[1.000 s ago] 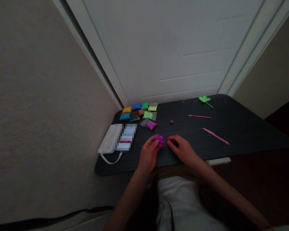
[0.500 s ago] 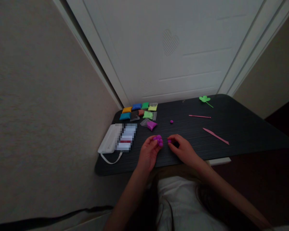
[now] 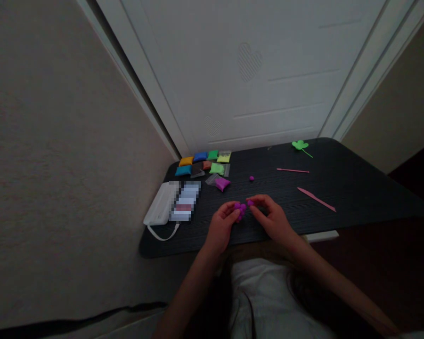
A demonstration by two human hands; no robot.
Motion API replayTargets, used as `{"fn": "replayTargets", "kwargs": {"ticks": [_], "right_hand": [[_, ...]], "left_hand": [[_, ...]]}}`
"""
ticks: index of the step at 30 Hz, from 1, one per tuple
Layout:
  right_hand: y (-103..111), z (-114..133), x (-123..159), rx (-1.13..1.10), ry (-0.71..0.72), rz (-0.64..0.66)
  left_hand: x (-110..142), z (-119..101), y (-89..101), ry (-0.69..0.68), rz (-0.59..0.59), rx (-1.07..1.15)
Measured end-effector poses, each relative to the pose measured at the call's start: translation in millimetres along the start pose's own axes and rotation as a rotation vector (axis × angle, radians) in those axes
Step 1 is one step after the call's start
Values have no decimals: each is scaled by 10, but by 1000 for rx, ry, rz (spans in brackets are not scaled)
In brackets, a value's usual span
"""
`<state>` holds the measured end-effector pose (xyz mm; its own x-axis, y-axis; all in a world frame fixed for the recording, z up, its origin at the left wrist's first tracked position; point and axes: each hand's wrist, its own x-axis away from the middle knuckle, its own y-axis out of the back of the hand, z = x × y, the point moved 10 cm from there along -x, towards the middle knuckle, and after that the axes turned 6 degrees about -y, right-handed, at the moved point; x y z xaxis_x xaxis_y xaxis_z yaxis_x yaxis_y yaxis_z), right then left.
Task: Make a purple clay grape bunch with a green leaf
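Between the thumb and fingers of my left hand [image 3: 220, 227] is a cluster of small purple clay balls [image 3: 240, 210], partly hidden by the thumb. My right hand [image 3: 273, 217] pinches a single purple clay ball [image 3: 250, 203] close to the right side of the cluster; I cannot tell whether the two touch. Another loose purple ball [image 3: 251, 178] lies on the dark table beyond my hands. Behind my left hand rests an opened packet of purple clay [image 3: 222, 183].
Several coloured clay packets [image 3: 200, 156] lie at the back left. Nearer are a white case [image 3: 162, 203], a blurred phone [image 3: 186, 201] and a white cable [image 3: 164, 239]. On the right lie a thin pink tool [image 3: 292, 170], a pink clay knife [image 3: 316, 199] and a green clover shape [image 3: 300, 145].
My left hand has shifted right and turned the cluster. The right hand's ball now sits much nearer to it, raised slightly.
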<state>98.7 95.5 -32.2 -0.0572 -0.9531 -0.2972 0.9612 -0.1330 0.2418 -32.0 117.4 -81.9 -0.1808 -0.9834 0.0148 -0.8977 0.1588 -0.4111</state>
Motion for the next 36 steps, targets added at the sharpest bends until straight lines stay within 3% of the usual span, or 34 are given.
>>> {"fn": "replayTargets", "kwargs": {"ticks": [6, 11, 22, 27, 36], "right_hand": [[-9, 37, 3, 8, 14, 21], [-42, 33, -4, 13, 17, 50], [-1, -6, -9, 36, -18, 5], [98, -130, -38, 153, -84, -110], [-190, -27, -44, 645, 50, 18]], "left_hand": [[25, -1, -93, -9, 95, -130], [38, 27, -138, 3, 153, -105], [34, 17, -100, 1, 106, -64], [-5, 36, 3, 55, 22, 119], [-58, 59, 128, 83, -54, 423]]}}
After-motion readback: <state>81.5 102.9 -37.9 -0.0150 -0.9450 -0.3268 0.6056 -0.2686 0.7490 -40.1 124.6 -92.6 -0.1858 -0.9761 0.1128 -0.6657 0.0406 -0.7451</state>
